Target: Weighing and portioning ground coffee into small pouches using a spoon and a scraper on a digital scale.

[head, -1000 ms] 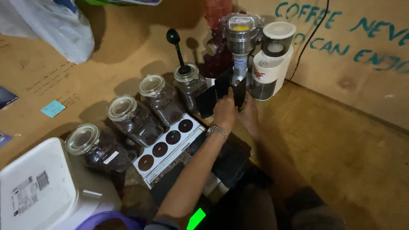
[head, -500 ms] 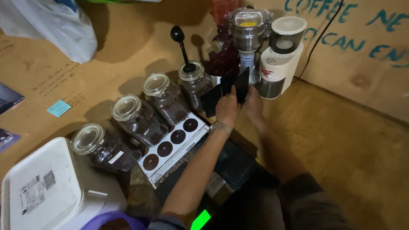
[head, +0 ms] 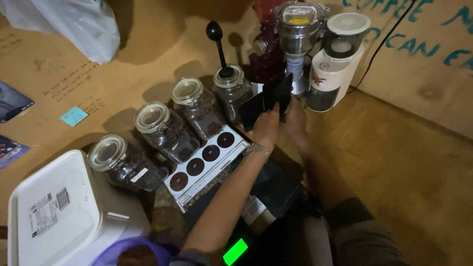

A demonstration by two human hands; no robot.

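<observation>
Below the steel grinder (head: 300, 34), my left hand (head: 267, 127) and right hand (head: 295, 120) are both keeping a closed grip on the black bag (head: 268, 98), holding it upright beside the nearest bean jar (head: 231, 91). Against a second ago, the bag is sitting lower, clear of the grinder's spout.

Both hands (head: 281, 123) fwd, gripping together.

Four jars (head: 167, 130) stand in a row left of the grinders (head: 315, 54), with a card (head: 204, 160) before them.
</observation>
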